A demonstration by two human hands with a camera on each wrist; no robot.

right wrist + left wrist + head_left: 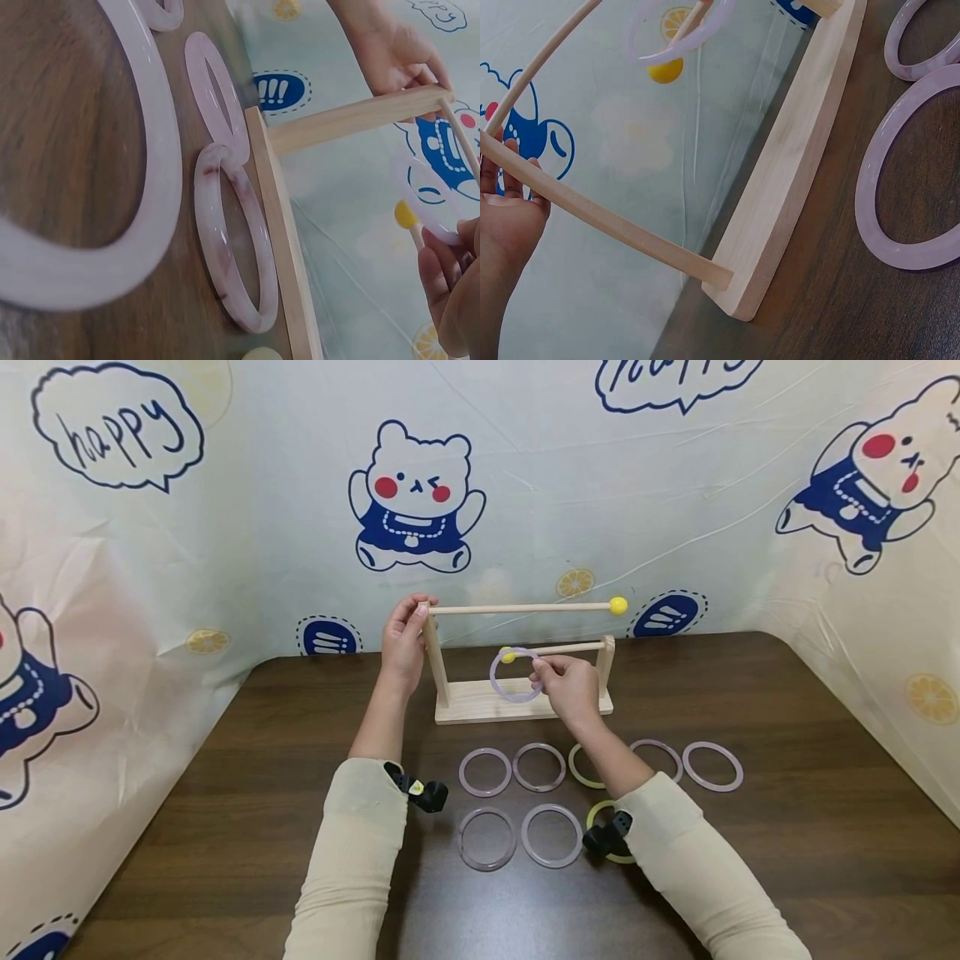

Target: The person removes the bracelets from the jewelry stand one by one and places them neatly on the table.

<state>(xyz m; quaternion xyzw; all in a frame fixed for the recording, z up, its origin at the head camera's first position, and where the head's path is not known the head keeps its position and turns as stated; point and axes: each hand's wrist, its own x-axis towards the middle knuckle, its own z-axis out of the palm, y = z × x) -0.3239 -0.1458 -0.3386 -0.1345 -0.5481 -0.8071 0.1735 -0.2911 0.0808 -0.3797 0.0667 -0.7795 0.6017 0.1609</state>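
Observation:
A pale wooden stand (480, 710) has a base, two posts and two rods tipped with yellow balls. My left hand (403, 643) grips the top of the taller left post (437, 664), thumb on its near side; the same hand (514, 217) shows behind the post in the left wrist view. With thumb and fingertips, my right hand (573, 689) pinches a translucent lavender bangle (517, 699) at its right side. The bangle's upper edge overlaps the yellow ball (507, 655) of the lower rod (573, 648). The upper rod (521, 609) carries no bangle.
Several lavender bangles (462, 772) lie in two rows on the dark wooden table (247, 827) before the stand. Among them are yellow-green bangles (573, 766), partly hidden by my right arm. A marbled bangle (212, 225) lies near the base. A printed cloth (525, 485) hangs behind.

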